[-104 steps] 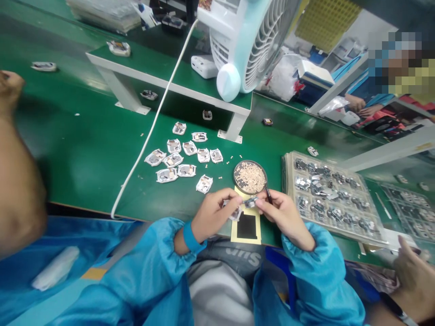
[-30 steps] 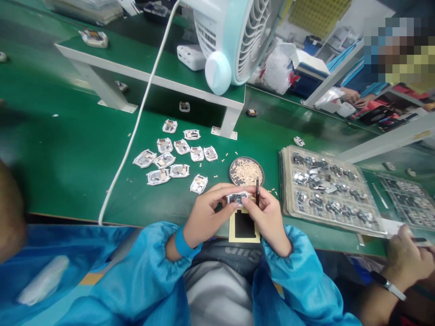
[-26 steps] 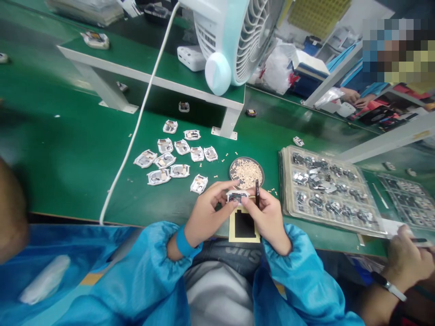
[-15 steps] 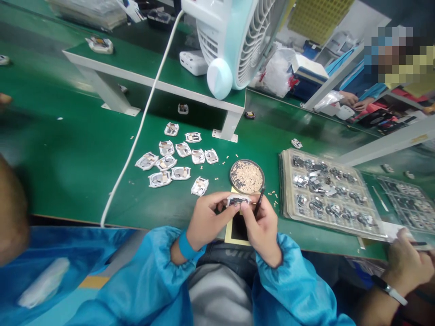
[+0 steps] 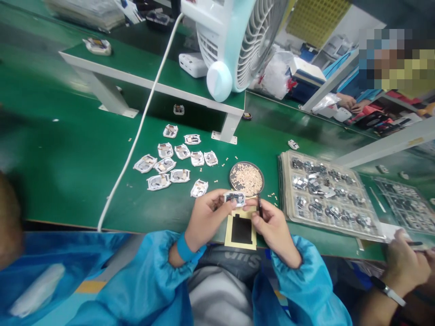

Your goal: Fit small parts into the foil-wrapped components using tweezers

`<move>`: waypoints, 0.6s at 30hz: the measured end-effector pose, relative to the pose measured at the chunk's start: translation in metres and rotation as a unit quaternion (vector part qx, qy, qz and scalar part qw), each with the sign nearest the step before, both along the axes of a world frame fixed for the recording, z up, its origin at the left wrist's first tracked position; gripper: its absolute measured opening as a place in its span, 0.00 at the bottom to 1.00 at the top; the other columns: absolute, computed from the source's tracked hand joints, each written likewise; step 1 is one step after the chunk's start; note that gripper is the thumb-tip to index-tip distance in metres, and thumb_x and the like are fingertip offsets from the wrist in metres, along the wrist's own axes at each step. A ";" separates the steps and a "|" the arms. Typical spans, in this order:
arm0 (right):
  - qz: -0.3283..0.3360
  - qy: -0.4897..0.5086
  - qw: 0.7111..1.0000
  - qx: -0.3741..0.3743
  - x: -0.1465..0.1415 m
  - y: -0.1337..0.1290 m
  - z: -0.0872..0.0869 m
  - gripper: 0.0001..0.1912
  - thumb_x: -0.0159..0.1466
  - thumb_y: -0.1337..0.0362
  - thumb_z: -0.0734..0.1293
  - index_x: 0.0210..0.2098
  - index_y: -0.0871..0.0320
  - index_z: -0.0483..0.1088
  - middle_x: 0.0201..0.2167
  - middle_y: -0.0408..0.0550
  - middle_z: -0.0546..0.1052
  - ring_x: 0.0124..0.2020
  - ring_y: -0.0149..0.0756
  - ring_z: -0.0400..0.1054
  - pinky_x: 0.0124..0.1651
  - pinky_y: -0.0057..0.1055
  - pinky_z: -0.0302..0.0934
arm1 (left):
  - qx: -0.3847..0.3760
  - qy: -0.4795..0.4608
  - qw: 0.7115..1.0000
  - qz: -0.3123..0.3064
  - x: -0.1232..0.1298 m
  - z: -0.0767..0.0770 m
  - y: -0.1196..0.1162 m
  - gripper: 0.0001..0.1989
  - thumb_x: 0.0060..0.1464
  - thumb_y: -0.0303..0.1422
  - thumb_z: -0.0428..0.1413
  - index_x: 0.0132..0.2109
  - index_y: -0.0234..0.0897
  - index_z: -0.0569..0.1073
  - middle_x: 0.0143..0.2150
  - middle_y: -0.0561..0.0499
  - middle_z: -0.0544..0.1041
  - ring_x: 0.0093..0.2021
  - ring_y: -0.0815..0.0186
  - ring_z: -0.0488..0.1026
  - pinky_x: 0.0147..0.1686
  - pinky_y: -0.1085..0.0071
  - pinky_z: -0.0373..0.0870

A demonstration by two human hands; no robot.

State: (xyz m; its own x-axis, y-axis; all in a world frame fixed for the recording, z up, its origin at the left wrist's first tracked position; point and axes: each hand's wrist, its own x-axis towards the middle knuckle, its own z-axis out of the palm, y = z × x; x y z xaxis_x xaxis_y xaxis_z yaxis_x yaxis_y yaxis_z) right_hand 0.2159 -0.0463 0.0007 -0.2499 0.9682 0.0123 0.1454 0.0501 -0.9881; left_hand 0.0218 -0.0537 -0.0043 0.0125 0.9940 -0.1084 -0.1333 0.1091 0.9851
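Observation:
Between its thumb and fingers, my left hand (image 5: 208, 219) holds a white watch case (image 5: 235, 198) with dark parts inside. My right hand (image 5: 273, 227) is closed around black tweezers (image 5: 260, 206), whose tip points toward the case's right side. Just beyond my hands sits a round dish (image 5: 246, 177) full of small beige pieces. A yellow-framed black pad (image 5: 241, 229) lies below the case at the table edge. Several similar open white cases (image 5: 180, 175) are spread on the green table to the left.
A stack of clear trays (image 5: 326, 194) with metal parts stands at the right. A white cable (image 5: 136, 136) crosses the table at left. A fan (image 5: 231, 45) stands on a raised shelf (image 5: 152, 83). A co-worker's hand (image 5: 404, 262) is at the lower right.
My right hand has moved right, off the case, with the tweezers. The case stays in my left hand, now turned with its inside more visible, and more of the pad shows.

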 end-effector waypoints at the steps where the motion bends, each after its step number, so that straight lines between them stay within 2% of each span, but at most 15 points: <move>1: -0.019 -0.005 1.000 0.020 0.003 0.000 0.003 0.15 0.65 0.53 0.73 0.44 0.57 0.79 0.37 0.48 0.79 0.28 0.31 0.68 0.30 0.29 0.63 | 0.004 0.011 1.000 0.007 0.000 0.000 0.000 0.14 0.56 0.37 0.63 0.45 0.32 0.82 0.31 0.49 0.78 0.31 0.66 0.72 0.31 0.72 0.67; 3: -0.072 -0.009 0.994 0.087 0.008 -0.002 0.010 0.11 0.70 0.57 0.68 0.38 0.57 0.80 0.37 0.48 0.77 0.27 0.30 0.67 0.30 0.30 0.63 | 0.015 0.041 0.999 0.009 0.001 0.000 0.000 0.13 0.56 0.37 0.63 0.45 0.33 0.82 0.29 0.51 0.76 0.29 0.68 0.70 0.29 0.73 0.65; 6: -0.138 -0.003 0.962 0.237 0.013 -0.004 0.022 0.20 0.74 0.58 0.62 0.32 0.57 0.80 0.32 0.49 0.75 0.33 0.36 0.71 0.36 0.35 0.65 | 0.010 0.041 0.999 0.003 0.003 -0.002 -0.001 0.15 0.56 0.38 0.63 0.47 0.32 0.81 0.30 0.50 0.78 0.29 0.68 0.72 0.29 0.73 0.66; 8: -0.182 0.010 0.939 0.291 0.014 -0.004 0.026 0.23 0.75 0.57 0.59 0.31 0.57 0.79 0.28 0.48 0.75 0.31 0.36 0.71 0.35 0.35 0.66 | -0.005 0.026 1.000 -0.001 0.004 -0.003 -0.001 0.18 0.56 0.39 0.63 0.49 0.31 0.80 0.33 0.48 0.80 0.31 0.66 0.75 0.31 0.71 0.69; 11: -0.188 0.035 0.944 0.269 0.010 -0.003 0.026 0.15 0.74 0.60 0.61 0.38 0.56 0.78 0.30 0.46 0.78 0.26 0.32 0.71 0.28 0.31 0.66 | -0.013 0.017 1.000 0.000 0.005 -0.004 -0.001 0.22 0.56 0.40 0.63 0.52 0.29 0.79 0.35 0.45 0.81 0.32 0.64 0.77 0.33 0.69 0.72; 14: -0.155 0.029 0.946 0.283 0.004 -0.003 0.021 0.09 0.72 0.65 0.64 0.41 0.56 0.78 0.35 0.47 0.79 0.30 0.33 0.75 0.32 0.31 0.70 | -0.004 0.018 1.000 0.000 0.005 -0.005 -0.001 0.20 0.56 0.40 0.63 0.51 0.30 0.80 0.34 0.45 0.82 0.33 0.63 0.77 0.33 0.70 0.72; 18: -0.157 0.014 0.943 0.294 0.000 -0.002 0.013 0.09 0.73 0.68 0.64 0.42 0.56 0.78 0.36 0.47 0.79 0.32 0.34 0.76 0.36 0.32 0.71 | 0.000 0.014 1.000 -0.006 0.004 -0.006 -0.002 0.18 0.57 0.39 0.63 0.49 0.32 0.81 0.34 0.46 0.82 0.33 0.64 0.77 0.33 0.70 0.73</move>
State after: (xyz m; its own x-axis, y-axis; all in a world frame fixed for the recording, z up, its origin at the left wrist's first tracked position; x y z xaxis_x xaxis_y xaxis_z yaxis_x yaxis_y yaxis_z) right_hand 0.2155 -0.0488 0.0141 0.0566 0.8176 0.5731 0.2186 0.5499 -0.8061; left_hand 0.0259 -0.0555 -0.0102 0.0220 0.9939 -0.1084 -0.1034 0.1101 0.9885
